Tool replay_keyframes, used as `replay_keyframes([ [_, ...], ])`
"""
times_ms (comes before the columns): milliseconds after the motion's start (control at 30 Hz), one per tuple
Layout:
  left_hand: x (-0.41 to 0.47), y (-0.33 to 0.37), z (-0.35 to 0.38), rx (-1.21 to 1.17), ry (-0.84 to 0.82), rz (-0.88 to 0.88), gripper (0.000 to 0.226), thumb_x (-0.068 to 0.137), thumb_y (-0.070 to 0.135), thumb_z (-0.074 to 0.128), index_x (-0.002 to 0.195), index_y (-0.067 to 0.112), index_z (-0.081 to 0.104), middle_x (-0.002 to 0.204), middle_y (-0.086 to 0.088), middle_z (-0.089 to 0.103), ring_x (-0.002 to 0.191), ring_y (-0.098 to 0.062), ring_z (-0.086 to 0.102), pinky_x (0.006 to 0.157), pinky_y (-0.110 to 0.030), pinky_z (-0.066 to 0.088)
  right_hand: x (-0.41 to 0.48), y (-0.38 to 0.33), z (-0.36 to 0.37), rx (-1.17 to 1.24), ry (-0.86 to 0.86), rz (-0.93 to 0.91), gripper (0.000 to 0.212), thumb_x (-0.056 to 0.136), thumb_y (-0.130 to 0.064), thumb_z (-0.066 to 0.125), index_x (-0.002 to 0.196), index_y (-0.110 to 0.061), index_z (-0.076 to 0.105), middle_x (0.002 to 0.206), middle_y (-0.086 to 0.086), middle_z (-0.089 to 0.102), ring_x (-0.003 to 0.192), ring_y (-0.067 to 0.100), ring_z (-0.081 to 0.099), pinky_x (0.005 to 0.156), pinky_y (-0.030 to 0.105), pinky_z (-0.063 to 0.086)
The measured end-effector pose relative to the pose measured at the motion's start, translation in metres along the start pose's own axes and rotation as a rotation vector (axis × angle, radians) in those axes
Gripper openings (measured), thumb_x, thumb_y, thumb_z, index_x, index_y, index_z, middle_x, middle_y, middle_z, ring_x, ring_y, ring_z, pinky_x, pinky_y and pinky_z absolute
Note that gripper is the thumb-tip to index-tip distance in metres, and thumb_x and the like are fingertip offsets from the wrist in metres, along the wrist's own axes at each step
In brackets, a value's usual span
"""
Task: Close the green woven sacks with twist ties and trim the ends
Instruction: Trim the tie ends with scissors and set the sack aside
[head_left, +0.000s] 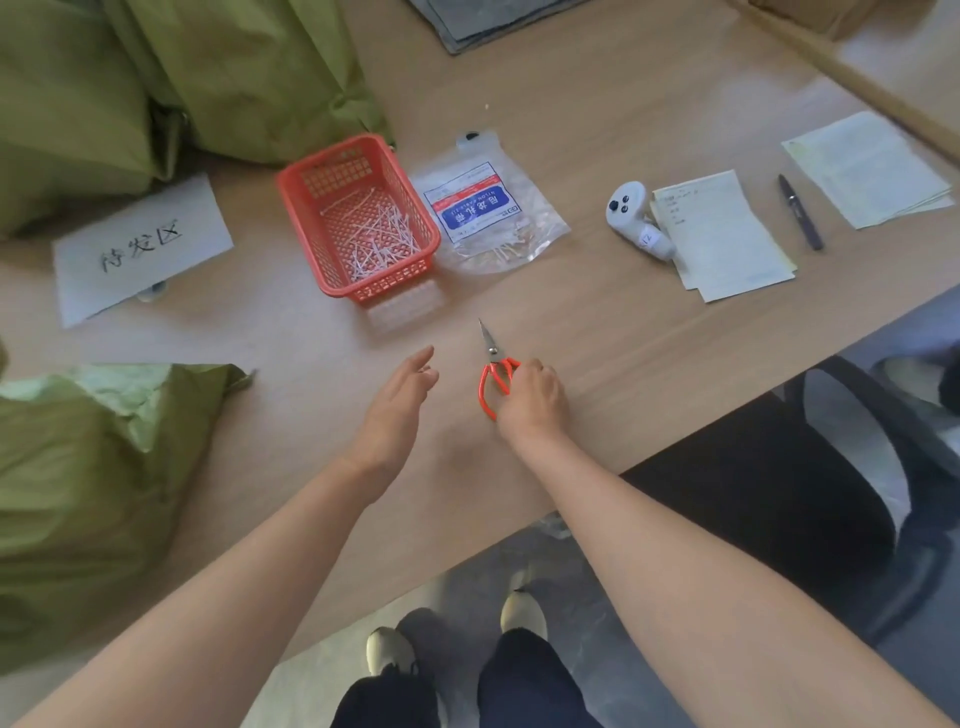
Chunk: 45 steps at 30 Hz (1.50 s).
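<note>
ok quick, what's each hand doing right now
Left hand: open, fingers straight, holding nothing.
Right hand: fingers curled round the handles of the scissors on the table.

Single wide-angle head cam, standing height, pitched forward-down, close over the table (597, 332): green sack (78, 467) at 9 o'clock, basket (395, 286) at 11, own shoes (387, 652) at 6.
</note>
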<state>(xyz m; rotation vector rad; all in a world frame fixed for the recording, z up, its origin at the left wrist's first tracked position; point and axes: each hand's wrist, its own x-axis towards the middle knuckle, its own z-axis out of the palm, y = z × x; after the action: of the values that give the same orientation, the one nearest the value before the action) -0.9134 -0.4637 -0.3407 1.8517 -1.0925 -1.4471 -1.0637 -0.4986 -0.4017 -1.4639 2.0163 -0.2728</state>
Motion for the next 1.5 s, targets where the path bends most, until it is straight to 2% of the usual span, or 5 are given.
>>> replay_keyframes([
  [267, -0.048, 0.043, -0.042, -0.075, 0.075, 0.042, 0.047, 0.107, 0.028, 0.040, 0.154, 0.029, 0.044, 0.142, 0.007, 0.049, 0.135, -0.022, 0.050, 0.118, -0.043, 0.035, -0.047, -0.066, -0.020, 0.438, -0.163, 0.120, 0.011, 0.091, -0.019, 0.060, 0.086, -0.012, 0.067, 0.091, 0.009, 0.069, 0.085, 0.030, 0.062, 0.067, 0.028, 0.041],
  [533, -0.113, 0.087, -0.106, -0.202, 0.170, 0.221, 0.031, 0.109, 0.029, 0.040, 0.138, 0.032, 0.051, 0.136, 0.004, 0.054, 0.134, -0.024, 0.051, 0.115, -0.040, 0.037, -0.107, -0.156, -0.056, 0.773, -0.114, -0.036, 0.029, 0.087, -0.035, 0.060, 0.079, -0.010, 0.071, 0.076, 0.005, 0.075, 0.080, 0.027, 0.073, 0.079, 0.042, 0.062],
  [700, -0.157, 0.105, -0.157, -0.281, 0.279, 0.310, 0.067, 0.081, 0.045, 0.045, 0.145, 0.025, 0.053, 0.141, 0.001, 0.056, 0.126, -0.020, 0.057, 0.103, -0.032, 0.044, -0.148, -0.210, -0.071, 0.924, -0.159, -0.214, 0.033, 0.098, -0.043, 0.066, 0.078, -0.017, 0.063, 0.061, -0.008, 0.064, 0.064, 0.017, 0.069, 0.066, 0.031, 0.056],
  [1033, -0.236, 0.100, -0.276, -0.370, 0.522, 0.427, 0.045, 0.109, 0.028, 0.034, 0.151, 0.018, 0.048, 0.149, -0.006, 0.051, 0.135, -0.028, 0.051, 0.115, -0.041, 0.040, -0.242, -0.312, -0.070, 1.031, -0.386, -0.498, 0.014, 0.103, -0.005, 0.058, 0.092, 0.000, 0.062, 0.075, 0.017, 0.071, 0.066, 0.028, 0.073, 0.065, 0.035, 0.064],
  [1500, -0.271, 0.052, -0.449, -0.306, 0.668, 0.587, 0.032, 0.092, 0.037, 0.052, 0.119, 0.028, 0.066, 0.120, 0.000, 0.067, 0.110, -0.019, 0.065, 0.098, -0.041, 0.052, -0.306, -0.442, 0.009, 0.930, -0.315, -0.594, 0.022, 0.099, -0.028, 0.070, 0.091, -0.008, 0.065, 0.068, 0.004, 0.068, 0.060, 0.017, 0.065, 0.060, 0.036, 0.056],
])
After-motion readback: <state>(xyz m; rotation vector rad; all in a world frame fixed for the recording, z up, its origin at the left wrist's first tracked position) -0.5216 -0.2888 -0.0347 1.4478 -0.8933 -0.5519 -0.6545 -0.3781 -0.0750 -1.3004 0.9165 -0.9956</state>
